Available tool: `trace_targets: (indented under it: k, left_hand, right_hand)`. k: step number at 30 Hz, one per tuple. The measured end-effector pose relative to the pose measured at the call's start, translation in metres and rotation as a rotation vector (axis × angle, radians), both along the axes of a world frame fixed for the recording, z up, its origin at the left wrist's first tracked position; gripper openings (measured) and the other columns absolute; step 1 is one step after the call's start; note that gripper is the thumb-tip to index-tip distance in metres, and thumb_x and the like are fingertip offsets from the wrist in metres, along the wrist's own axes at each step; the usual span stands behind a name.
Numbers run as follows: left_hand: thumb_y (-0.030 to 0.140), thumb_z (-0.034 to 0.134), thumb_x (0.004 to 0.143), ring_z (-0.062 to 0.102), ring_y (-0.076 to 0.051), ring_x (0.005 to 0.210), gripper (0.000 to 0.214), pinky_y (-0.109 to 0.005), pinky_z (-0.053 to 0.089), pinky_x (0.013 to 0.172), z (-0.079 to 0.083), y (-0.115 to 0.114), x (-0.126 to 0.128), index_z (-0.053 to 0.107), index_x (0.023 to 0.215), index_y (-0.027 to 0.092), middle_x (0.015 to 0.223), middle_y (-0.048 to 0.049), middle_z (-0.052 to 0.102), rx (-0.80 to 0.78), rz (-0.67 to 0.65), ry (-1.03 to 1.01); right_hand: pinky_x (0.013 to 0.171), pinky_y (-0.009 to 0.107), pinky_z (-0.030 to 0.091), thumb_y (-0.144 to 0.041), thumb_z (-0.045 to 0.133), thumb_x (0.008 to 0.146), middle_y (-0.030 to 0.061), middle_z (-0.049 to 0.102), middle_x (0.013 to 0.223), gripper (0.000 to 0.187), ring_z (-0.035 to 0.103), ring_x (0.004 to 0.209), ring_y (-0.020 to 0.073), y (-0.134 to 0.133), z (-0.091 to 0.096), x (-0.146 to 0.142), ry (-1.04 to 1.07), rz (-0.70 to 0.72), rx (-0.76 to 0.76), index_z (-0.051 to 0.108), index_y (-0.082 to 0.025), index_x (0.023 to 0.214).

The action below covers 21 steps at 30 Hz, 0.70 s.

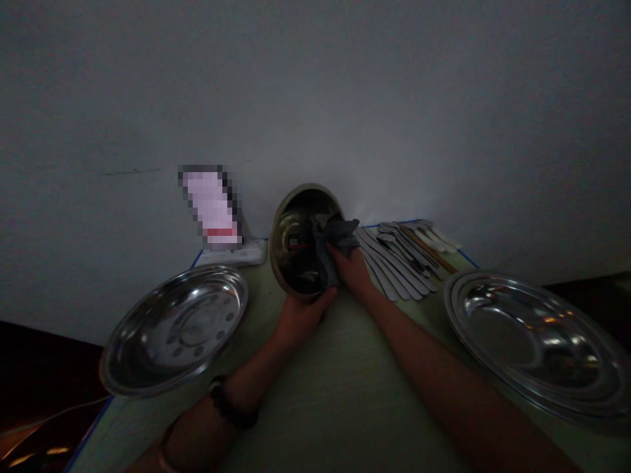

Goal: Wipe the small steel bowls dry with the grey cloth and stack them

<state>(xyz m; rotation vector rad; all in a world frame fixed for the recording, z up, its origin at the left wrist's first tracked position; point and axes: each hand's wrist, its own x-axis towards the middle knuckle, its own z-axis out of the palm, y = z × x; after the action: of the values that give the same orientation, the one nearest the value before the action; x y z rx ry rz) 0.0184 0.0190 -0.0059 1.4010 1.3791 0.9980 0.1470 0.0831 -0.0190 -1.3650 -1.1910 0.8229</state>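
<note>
A round metal bowl [293,263] is tilted up at the middle of the table, its shiny inside facing me. My left hand [303,322] grips its lower rim, thumb on the near edge and fingers hidden behind it. In my right hand [351,266] is a bunched grey patterned cloth [325,259], pressed against the right part of the bowl's inside. Part of the cloth sticks out past the rim.
A large steel basin [197,328] stands at the left, stacked steel basins [522,335] at the right. Knives [394,269], forks, spoons and chopsticks [428,249] lie right of the bowl. A phone [211,207] leans on a white stand [241,255]. Behind rises a wall [394,118].
</note>
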Motion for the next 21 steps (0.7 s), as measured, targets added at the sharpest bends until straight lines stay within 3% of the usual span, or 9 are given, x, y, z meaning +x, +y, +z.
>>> trace_targets:
  k: [7, 13, 21]
  left_hand:
    - [0.05, 0.056, 0.074, 0.046, -0.011, 0.039, 0.044, -0.025, 0.037, 0.044, -0.0048, 0.0051, 0.0007, 0.049, 0.043, 0.021, 0.04, 0.0006, 0.05, -0.104, 0.031, -0.17]
    - [0.038, 0.056, 0.074, 0.047, -0.011, 0.04, 0.035, -0.024, 0.036, 0.044, -0.0101, 0.0073, -0.002, 0.053, 0.044, 0.02, 0.04, -0.0001, 0.051, -0.117, 0.051, -0.198]
    - [0.047, 0.058, 0.074, 0.047, -0.011, 0.041, 0.039, -0.024, 0.036, 0.043, -0.01, 0.0066, -0.001, 0.051, 0.047, 0.019, 0.04, 0.0006, 0.05, -0.109, 0.057, -0.235]
  right_hand:
    - [0.08, 0.034, 0.048, -0.043, 0.06, 0.08, 0.0098, 0.073, 0.091, 0.033, 0.067, 0.089, 0.0246, -0.0003, -0.002, -0.0015, -0.081, 0.025, 0.033, 0.07, -0.015, 0.091]
    - [0.075, 0.032, 0.047, -0.045, 0.06, 0.079, 0.0089, 0.072, 0.083, 0.034, 0.066, 0.082, 0.0233, -0.001, -0.0017, -0.0022, -0.126, 0.0, 0.01, 0.07, -0.014, 0.088]
    - [0.075, 0.032, 0.047, -0.045, 0.059, 0.08, 0.009, 0.072, 0.085, 0.034, 0.067, 0.085, 0.0239, 0.0002, -0.0018, -0.0029, -0.129, 0.007, 0.015, 0.071, -0.015, 0.089]
